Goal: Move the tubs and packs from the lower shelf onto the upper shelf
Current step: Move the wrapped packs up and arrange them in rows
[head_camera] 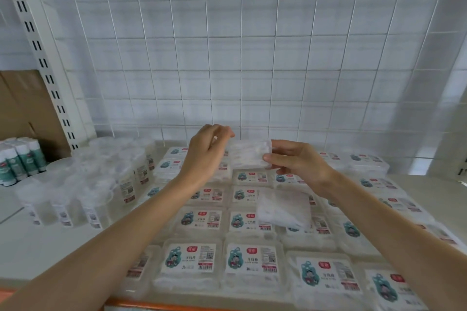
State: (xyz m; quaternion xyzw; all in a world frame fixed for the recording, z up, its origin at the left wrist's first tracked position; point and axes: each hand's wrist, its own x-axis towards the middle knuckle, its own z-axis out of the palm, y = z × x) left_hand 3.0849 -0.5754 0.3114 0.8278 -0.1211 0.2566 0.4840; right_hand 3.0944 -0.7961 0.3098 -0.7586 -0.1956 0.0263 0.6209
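Pinching one white pack (pixel 249 155) by its ends — left hand (pixel 206 153), right hand (pixel 299 163) — near one blank-faced pack (pixel 284 209).

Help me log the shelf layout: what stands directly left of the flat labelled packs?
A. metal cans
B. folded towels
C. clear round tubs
C: clear round tubs with small labels stand clustered directly left of the flat labelled packs on the shelf.

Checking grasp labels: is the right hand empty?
No, the right hand pinches the right edge of a white pack held above the labelled packs.
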